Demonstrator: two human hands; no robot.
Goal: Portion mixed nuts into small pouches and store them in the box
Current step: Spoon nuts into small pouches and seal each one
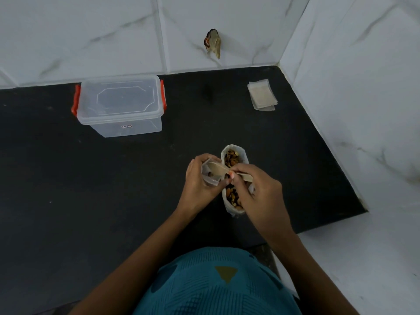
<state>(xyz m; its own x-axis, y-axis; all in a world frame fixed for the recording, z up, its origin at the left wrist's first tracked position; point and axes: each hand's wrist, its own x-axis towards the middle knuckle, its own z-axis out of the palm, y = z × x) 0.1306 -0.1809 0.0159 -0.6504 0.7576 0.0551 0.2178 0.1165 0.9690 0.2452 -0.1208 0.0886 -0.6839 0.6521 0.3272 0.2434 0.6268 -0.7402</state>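
My left hand (197, 180) grips a small translucent pouch (210, 178), its mouth facing right; a nut or two show inside. My right hand (259, 196) pinches a pale wooden spoon (221, 170) by its handle, with the spoon's bowl inside the pouch's mouth. Just behind both hands stands an open bag of mixed nuts (231, 158), partly hidden by my right hand. The clear plastic box (120, 105) with red clips stands at the back left with its lid on. A stack of flat unfilled pouches (262, 94) lies at the back right.
The black countertop (91, 178) ends at white marble-tiled walls behind and to the right. A small torn brown scrap (213, 43) sticks to the back wall. The counter's right edge steps down to a white surface (363, 258).
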